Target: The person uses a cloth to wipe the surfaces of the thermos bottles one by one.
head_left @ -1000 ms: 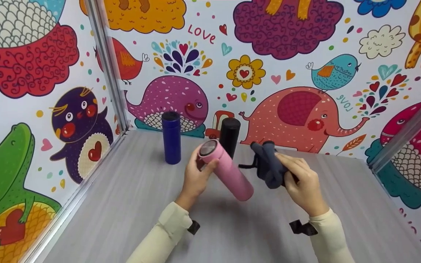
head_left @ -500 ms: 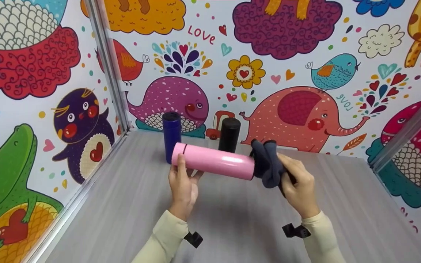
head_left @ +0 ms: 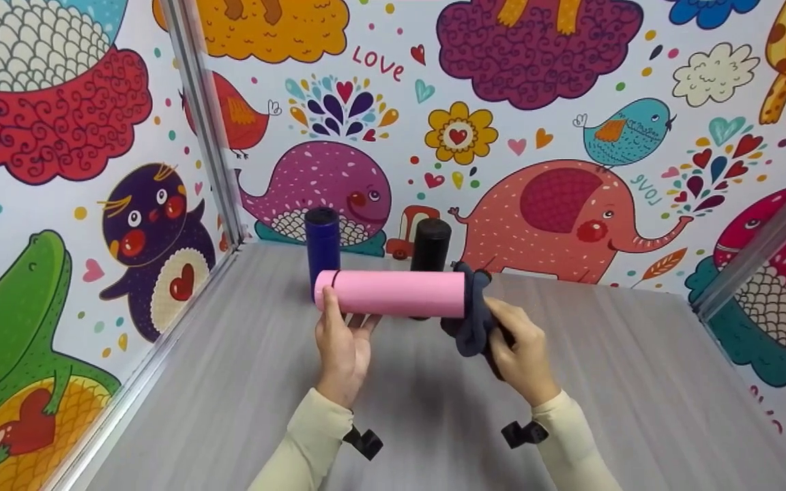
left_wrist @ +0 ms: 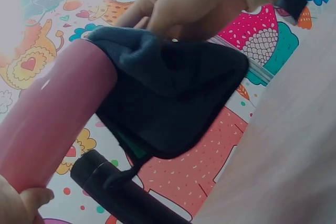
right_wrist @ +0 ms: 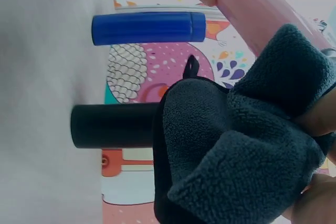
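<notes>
A pink thermos bottle [head_left: 400,293] lies level in the air above the table, its lid end to the left. My left hand [head_left: 343,351] grips it near the lid, thumb in front and fingers behind. Bunched in my right hand [head_left: 522,351] is a dark blue-grey cloth [head_left: 475,317] with a small hanging loop, pinched between thumb and fingers. The cloth meets the bottle's right end, and in the left wrist view the cloth [left_wrist: 168,93] overlaps that end and droops below it. In the right wrist view its fuzzy folds [right_wrist: 236,145] hide part of the pink bottle [right_wrist: 262,3].
A blue thermos [head_left: 322,239] stands upright at the back left, partly hidden behind the pink one. A black thermos [head_left: 430,242] stands to its right, also partly covered. Patterned panels [head_left: 543,218] wall in the grey table [head_left: 243,395] behind and at the sides.
The pink bottle has swung from a steep tilt to level, its lid end now pointing left. My right hand has moved left, bringing the cloth against the bottle's other end.
</notes>
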`<state>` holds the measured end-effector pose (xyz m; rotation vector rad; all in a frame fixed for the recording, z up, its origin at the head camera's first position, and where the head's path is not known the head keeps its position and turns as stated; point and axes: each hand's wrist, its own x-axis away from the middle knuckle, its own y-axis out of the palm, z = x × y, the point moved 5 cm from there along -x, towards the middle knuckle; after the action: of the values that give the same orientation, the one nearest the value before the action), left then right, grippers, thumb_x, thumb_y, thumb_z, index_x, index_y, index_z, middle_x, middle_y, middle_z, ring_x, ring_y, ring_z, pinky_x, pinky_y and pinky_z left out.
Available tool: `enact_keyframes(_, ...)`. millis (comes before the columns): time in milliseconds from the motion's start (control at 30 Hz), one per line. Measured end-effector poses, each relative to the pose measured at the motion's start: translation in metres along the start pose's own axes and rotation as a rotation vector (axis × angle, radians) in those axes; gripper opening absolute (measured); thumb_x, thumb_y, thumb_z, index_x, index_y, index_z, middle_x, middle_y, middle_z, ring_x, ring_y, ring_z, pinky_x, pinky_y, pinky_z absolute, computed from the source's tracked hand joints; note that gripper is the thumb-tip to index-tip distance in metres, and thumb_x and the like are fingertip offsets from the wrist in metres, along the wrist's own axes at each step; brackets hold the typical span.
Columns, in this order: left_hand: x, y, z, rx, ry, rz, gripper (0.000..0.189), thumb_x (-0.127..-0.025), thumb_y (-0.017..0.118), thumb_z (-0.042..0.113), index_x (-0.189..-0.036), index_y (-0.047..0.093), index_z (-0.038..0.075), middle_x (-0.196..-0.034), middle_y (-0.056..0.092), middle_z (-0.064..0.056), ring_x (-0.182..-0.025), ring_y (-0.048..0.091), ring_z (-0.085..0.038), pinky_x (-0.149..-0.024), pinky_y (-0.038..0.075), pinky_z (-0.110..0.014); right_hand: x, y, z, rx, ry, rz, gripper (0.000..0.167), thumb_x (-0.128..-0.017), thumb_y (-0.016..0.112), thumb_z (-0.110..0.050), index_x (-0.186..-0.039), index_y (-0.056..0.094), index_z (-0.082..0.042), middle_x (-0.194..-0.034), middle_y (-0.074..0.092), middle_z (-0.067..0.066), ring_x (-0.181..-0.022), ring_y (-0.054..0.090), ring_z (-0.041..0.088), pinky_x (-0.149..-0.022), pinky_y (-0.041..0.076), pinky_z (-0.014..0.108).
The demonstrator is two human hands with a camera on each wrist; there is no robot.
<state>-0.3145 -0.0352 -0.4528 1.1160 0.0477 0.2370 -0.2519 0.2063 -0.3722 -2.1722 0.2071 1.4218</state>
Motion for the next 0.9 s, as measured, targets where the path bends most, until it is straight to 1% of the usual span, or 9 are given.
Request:
enact_keyframes(167,-0.002,0.000,0.002,0.015,0.007,0.019,0.067,-0.099,0.058,0.047,-0.151,0.036,0.012,-0.146,0.037,-0.015,-0.130,0.042,-0.035,-0.104,0.042,-0.056,0.011,0.001,-0.006,-0.008,-0.003,-0.005,0.051,-0.070,0.056,0.032,-0.111,0.071,0.007,-0.105,0.072,0.017,-0.090,0.064,0.029,-0.089,0.047,0.018)
enact_keyframes(333,-0.004,0.002,0.001,0.022,0.019,0.024,0.063,-0.100,0.056,0.046,-0.149,0.038,0.010,-0.144,0.039,-0.016,-0.129,0.043,-0.035,-0.105,0.041,-0.056,0.014,-0.003,-0.020,-0.033,-0.060,0.009,0.049,-0.070,0.054,0.030,-0.111,0.071,0.009,-0.105,0.071,0.018,-0.093,0.064,0.031,-0.092,0.048,0.023)
enact_keyframes(467,-0.004,0.003,-0.002,0.013,0.023,0.010,0.061,-0.102,0.054,0.045,-0.148,0.039,0.009,-0.144,0.038,-0.016,-0.129,0.042,-0.035,-0.107,0.039,-0.055,0.010,-0.006,-0.024,-0.037,-0.115,0.022,0.047,-0.070,0.053,0.027,-0.112,0.070,0.012,-0.106,0.071,0.021,-0.095,0.064,0.034,-0.095,0.048,0.025)
enact_keyframes(633,-0.002,0.003,-0.006,-0.019,0.018,-0.003,0.061,-0.102,0.054,0.046,-0.149,0.039,0.010,-0.145,0.038,-0.016,-0.130,0.042,-0.035,-0.106,0.040,-0.055,-0.002,-0.007,-0.016,-0.036,-0.153,0.039,0.046,-0.073,0.052,0.025,-0.113,0.069,0.011,-0.108,0.070,0.022,-0.096,0.063,0.035,-0.096,0.048,0.027)
enact_keyframes(767,0.000,0.003,-0.009,-0.021,0.003,-0.002,0.061,-0.102,0.054,0.046,-0.149,0.039,0.011,-0.145,0.038,-0.016,-0.129,0.042,-0.036,-0.105,0.041,-0.056,-0.014,-0.008,-0.005,-0.023,-0.132,0.037,0.051,-0.072,0.050,0.028,-0.116,0.069,0.011,-0.111,0.070,0.022,-0.098,0.064,0.035,-0.097,0.048,0.027)
enact_keyframes(900,0.002,0.004,-0.011,-0.009,0.001,-0.007,0.060,-0.102,0.054,0.045,-0.149,0.039,0.011,-0.145,0.037,-0.016,-0.130,0.041,-0.036,-0.105,0.041,-0.056,-0.014,-0.006,0.016,-0.016,-0.041,0.006,0.054,-0.074,0.053,0.031,-0.120,0.068,0.008,-0.115,0.069,0.020,-0.101,0.064,0.033,-0.099,0.046,0.024)
